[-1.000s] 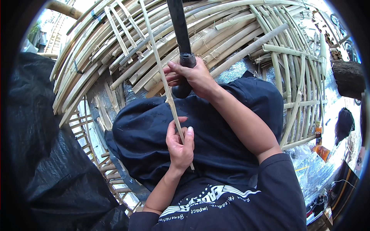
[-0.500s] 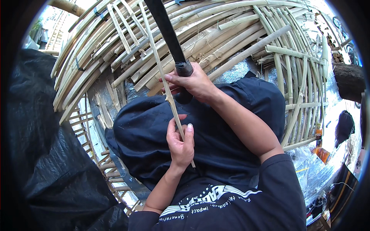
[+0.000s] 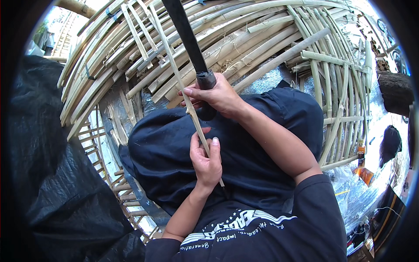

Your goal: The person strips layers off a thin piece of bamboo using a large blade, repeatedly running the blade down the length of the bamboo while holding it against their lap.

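Note:
A long thin bamboo strip (image 3: 173, 67) runs slantwise across my lap, its top end far and to the left. My left hand (image 3: 207, 168) is closed around its lower part, with the thumb lying along it. My right hand (image 3: 228, 99) grips the collared handle of a machete (image 3: 187, 39), whose long dark blade points away from me. The right thumb also presses on the strip, just above a knobby node. Part of the handle is hidden by the right hand. The strip's near end comes out below my left hand, close to my shirt.
Many split bamboo slats (image 3: 227, 50) lie piled beyond my knees. A bamboo lattice (image 3: 336, 91) stands at the right, near a small bottle (image 3: 361, 153) with an amber bag beside it. Black sheeting (image 3: 56, 166) covers the left side, next to a ladder-like bamboo frame (image 3: 126, 197).
The strip's far end has swung slightly left and nearer, and its near end has shifted right. The machete and my right hand moved slightly left; my left hand moved slightly right.

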`<action>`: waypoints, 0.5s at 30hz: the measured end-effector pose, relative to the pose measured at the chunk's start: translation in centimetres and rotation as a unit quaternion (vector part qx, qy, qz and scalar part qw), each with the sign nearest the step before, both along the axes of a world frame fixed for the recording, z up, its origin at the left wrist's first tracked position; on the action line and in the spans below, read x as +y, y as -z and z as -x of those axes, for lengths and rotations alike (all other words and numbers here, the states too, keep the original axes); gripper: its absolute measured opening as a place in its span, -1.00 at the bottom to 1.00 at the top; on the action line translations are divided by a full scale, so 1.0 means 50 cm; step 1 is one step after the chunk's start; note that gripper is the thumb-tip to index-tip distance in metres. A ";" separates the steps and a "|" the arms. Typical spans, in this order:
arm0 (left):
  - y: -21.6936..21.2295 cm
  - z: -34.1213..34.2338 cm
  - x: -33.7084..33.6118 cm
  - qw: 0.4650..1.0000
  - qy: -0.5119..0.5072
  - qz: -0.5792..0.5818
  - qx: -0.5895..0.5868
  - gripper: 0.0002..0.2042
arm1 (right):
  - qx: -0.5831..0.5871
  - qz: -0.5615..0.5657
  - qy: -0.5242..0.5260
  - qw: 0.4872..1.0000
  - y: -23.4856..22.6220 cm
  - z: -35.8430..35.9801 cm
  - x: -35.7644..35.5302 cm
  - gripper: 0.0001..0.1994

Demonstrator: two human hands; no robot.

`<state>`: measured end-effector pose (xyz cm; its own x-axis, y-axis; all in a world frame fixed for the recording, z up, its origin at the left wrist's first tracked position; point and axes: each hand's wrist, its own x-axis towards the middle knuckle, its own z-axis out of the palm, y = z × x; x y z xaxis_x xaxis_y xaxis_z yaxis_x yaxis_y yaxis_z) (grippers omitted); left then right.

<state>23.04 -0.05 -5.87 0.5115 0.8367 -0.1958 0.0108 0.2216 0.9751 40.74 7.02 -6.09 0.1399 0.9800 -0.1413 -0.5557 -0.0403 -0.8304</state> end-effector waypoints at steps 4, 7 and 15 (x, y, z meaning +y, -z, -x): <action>0.003 -0.004 -0.002 1.000 -0.005 -0.008 0.013 -0.76 | -0.022 0.003 -0.001 1.000 -0.005 0.002 0.000 -0.75; 0.016 -0.003 -0.002 0.999 0.004 -0.031 0.029 -0.76 | -0.031 -0.004 -0.003 0.999 -0.004 -0.001 0.001 -0.76; -0.024 0.022 0.050 0.997 -0.009 -0.027 0.068 -0.66 | -0.013 -0.007 -0.006 1.000 -0.001 -0.014 0.003 -0.81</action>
